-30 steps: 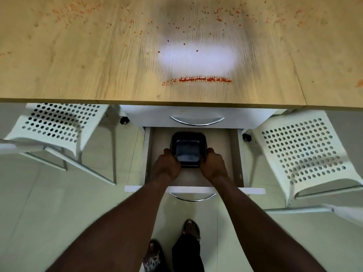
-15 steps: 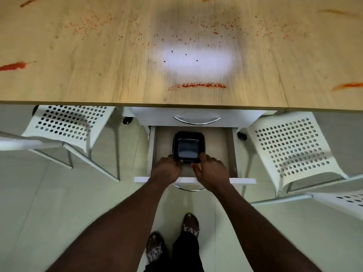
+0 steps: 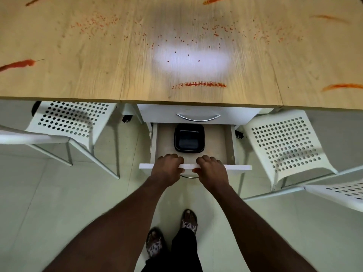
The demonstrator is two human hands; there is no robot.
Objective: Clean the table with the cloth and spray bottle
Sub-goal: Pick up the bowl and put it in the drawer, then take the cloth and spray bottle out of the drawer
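Note:
The wooden table fills the top of the view, marked with red smears and scattered red specks. Below its front edge a white drawer stands pulled out. A black rectangular container lies inside it, toward the back. My left hand and my right hand both grip the drawer's front panel, fingers curled over its top edge. Neither hand touches the container. No cloth or spray bottle is in view.
A second drawer with a curved metal handle sits shut above the open one. White perforated chairs stand at the left and the right, with another chair edge at far right. My feet stand on pale floor tiles.
Both hands let go of the black container and drew back to the drawer's front panel, where they now grip its top edge. The view has tilted so that more of the table shows.

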